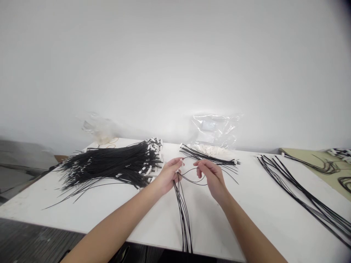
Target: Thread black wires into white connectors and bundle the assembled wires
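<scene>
My left hand (pixel 169 176) is closed around the top of a thin bundle of black wires (pixel 184 215) that trails toward me over the table's front edge. My right hand (pixel 211 176) pinches one black wire that curves in a loop (pixel 193 179) between the two hands. Both hands hover just above the white table (pixel 137 215), near its middle. Just behind the hands lies a small bunch of black wires with white ends (pixel 211 157).
A large heap of black wires with white connectors (pixel 115 164) lies at the left. Two clear plastic bags (pixel 215 135) (pixel 98 129) stand at the back against the white wall. Long black wires (pixel 301 191) stretch across the right side. A tan board (pixel 323 164) sits far right.
</scene>
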